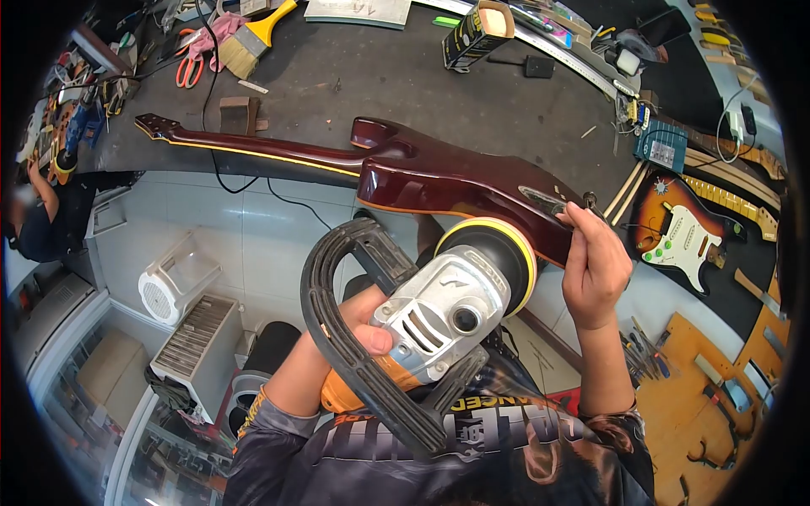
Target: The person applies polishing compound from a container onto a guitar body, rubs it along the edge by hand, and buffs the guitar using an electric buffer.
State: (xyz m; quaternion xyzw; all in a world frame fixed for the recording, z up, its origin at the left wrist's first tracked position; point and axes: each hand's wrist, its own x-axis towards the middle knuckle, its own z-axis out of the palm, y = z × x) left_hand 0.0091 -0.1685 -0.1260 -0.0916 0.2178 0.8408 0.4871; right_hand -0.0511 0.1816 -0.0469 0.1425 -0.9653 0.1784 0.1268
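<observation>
My left hand is wrapped round the orange and silver body of an electric polisher, its thumb on the metal housing. A black loop handle curves around that hand. The polisher's round pad, yellow at the rim, is up against the near side of a dark red guitar. That guitar lies back up along the bench edge, with its neck pointing left. At its right end, my right hand has its fingers closed at the body's edge, near a dark oval opening; the fingertips' exact hold is partly hidden.
A wooden block sits by the neck, under a black cord. A yellow-handled brush, red scissors and a black box are on the bench. A sunburst guitar is at right; another person is far left.
</observation>
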